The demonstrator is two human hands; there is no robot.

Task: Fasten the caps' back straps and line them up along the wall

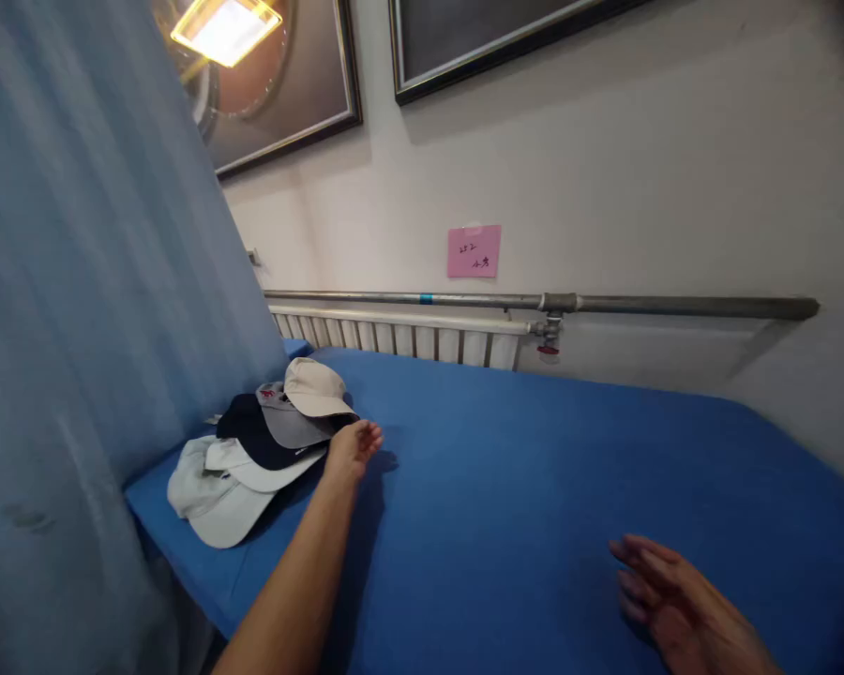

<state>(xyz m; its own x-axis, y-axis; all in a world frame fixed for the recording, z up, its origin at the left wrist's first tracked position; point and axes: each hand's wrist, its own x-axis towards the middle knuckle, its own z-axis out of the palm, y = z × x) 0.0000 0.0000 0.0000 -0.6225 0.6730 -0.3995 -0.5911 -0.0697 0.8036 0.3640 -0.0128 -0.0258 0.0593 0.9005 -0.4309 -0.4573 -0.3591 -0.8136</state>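
Note:
Several baseball caps lie overlapping in a row at the left side of a blue-covered surface [506, 487]. Topmost and farthest is a beige cap [316, 384]; beneath it come a grey cap [292, 424], a black cap [253, 436] and pale caps, the nearest of them a pale grey cap [221, 516]. My left hand [354, 448] hovers beside the beige cap's brim, its fingers loosely bent and pointing right, with nothing visible in them. Low on the right, my right hand [665, 591] is above the blue cover, fingers apart and slightly blurred, holding nothing.
A blue curtain [91, 281] hangs along the left edge. Behind the surface stand a white radiator [422, 339] and a metal pipe [661, 306] with a valve. A pink note [474, 251] and framed pictures [464, 42] are on the wall.

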